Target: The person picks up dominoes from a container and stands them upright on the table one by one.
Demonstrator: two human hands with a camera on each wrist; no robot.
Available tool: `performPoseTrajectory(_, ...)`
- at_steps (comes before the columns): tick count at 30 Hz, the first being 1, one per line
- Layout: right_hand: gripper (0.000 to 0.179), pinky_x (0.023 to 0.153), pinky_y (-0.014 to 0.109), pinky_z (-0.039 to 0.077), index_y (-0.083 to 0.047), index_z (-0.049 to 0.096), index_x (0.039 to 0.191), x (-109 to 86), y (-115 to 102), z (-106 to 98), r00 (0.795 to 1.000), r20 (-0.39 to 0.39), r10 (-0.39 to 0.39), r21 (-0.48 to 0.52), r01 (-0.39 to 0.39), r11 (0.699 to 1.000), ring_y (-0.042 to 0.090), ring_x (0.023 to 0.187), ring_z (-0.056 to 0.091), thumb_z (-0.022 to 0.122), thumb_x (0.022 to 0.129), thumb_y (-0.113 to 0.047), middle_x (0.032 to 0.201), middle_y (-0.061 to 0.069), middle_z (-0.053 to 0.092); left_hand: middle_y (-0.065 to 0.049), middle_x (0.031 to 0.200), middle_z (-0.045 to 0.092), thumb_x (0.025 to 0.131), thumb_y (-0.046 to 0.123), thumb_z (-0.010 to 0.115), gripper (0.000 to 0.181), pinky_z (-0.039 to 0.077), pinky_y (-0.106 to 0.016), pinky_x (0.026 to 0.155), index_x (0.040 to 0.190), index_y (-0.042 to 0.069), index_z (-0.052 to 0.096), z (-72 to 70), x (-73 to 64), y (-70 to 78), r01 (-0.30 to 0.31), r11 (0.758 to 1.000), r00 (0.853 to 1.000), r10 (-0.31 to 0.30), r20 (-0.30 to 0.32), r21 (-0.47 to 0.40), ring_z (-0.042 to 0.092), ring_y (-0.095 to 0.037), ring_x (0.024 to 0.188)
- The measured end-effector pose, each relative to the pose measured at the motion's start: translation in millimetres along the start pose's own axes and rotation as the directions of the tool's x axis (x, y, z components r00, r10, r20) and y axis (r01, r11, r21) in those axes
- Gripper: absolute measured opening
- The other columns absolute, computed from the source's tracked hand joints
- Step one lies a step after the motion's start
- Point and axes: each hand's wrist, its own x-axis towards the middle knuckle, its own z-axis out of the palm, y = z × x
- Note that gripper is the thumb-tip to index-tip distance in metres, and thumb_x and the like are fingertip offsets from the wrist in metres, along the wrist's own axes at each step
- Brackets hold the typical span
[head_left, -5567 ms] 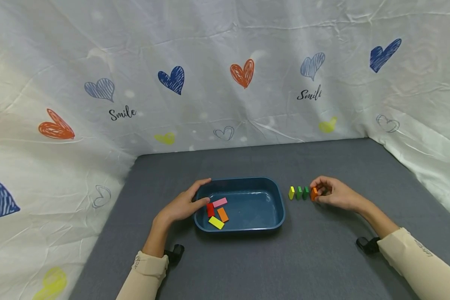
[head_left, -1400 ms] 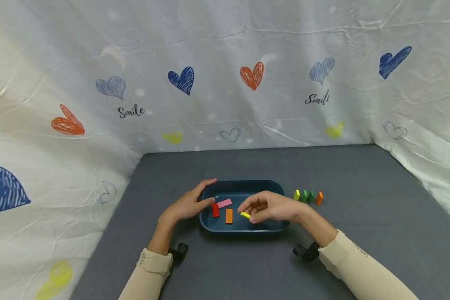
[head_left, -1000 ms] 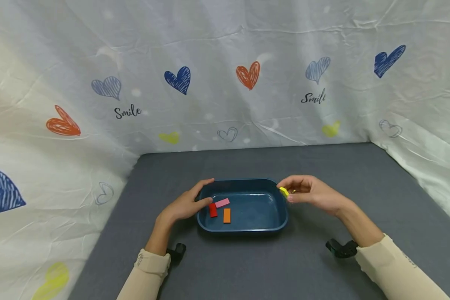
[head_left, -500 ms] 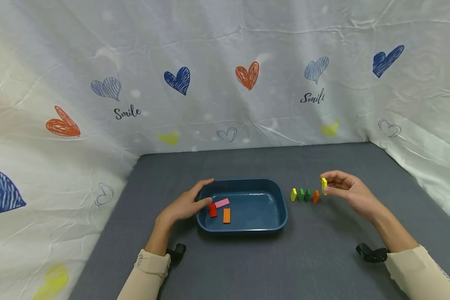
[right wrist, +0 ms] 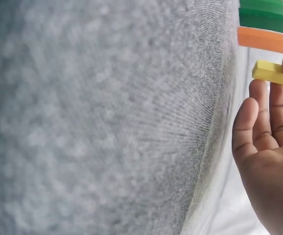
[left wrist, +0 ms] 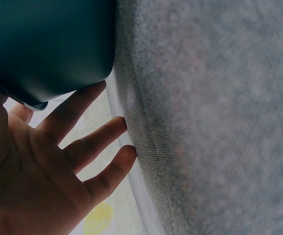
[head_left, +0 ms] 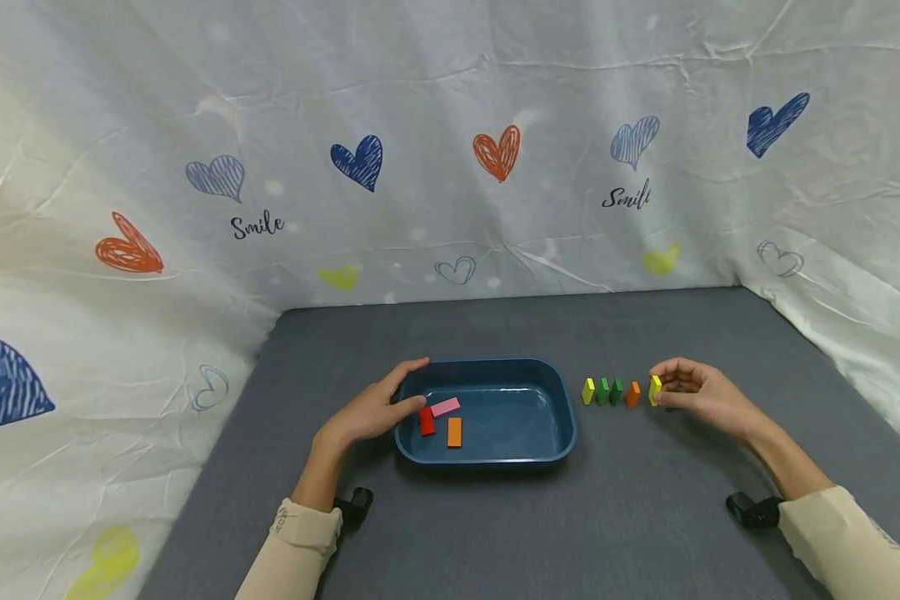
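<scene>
My right hand (head_left: 708,402) pinches a yellow domino block (head_left: 654,390) upright between thumb and fingertips. In the right wrist view that yellow block (right wrist: 270,72) is close to the table beside an orange block (right wrist: 264,40). The row to its left holds standing blocks: orange (head_left: 633,394), two green, and another yellow (head_left: 588,391). My left hand (head_left: 367,411) holds the left end of a dark blue tray (head_left: 525,457), thumb over the rim and fingers along the outer wall. Inside lie a pink block (head_left: 446,407), a red one (head_left: 427,422) and an orange one (head_left: 454,432).
A grey cloth covers the table (head_left: 495,533). White curtain (head_left: 420,217) printed with hearts hangs along the back and both sides. The tray stands just left of the row of blocks.
The right hand took the yellow block out of the tray, carried it right past the row, and has lowered it beside the orange block. The left hand stays at the tray.
</scene>
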Motion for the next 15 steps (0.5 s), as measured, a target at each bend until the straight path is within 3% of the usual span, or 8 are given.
performPoseTrajectory(6, 0.037, 0.076, 0.029, 0.057, 0.002, 0.057, 0.126, 5.7, -0.5, 4.0, 0.999, 0.028, 0.021, -0.070, -0.019, 0.997, 0.004, 0.093, 0.064, 0.070, 0.097, -0.015, 0.113, 0.017, 0.066, -0.009, 0.165, 0.035, 0.103, 0.042, 0.058, 0.065, 0.038, -0.062, 0.114, 0.159, 0.039, 0.027, 0.0, -1.6, 0.7, -0.003, 1.000, 1.000, 0.003, 0.002, -0.007, 0.049, -0.035, 0.138)
performPoseTrajectory(15, 0.035, 0.074, 0.026, 0.055, 0.001, 0.058, 0.123, 9.5, 1.1, 6.4, 0.998, 0.014, 0.055, -0.121, -0.053, 0.991, 0.007, 0.091, 0.064, 0.073, 0.094, -0.013, 0.111, 0.017, 0.066, -0.008, 0.165, 0.035, 0.103, 0.042, 0.059, 0.064, 0.037, -0.063, 0.115, 0.159, 0.041, 0.027, -0.9, -1.5, 1.0, -0.003, 1.000, 1.000, 0.003, 0.000, -0.005, 0.049, -0.035, 0.139)
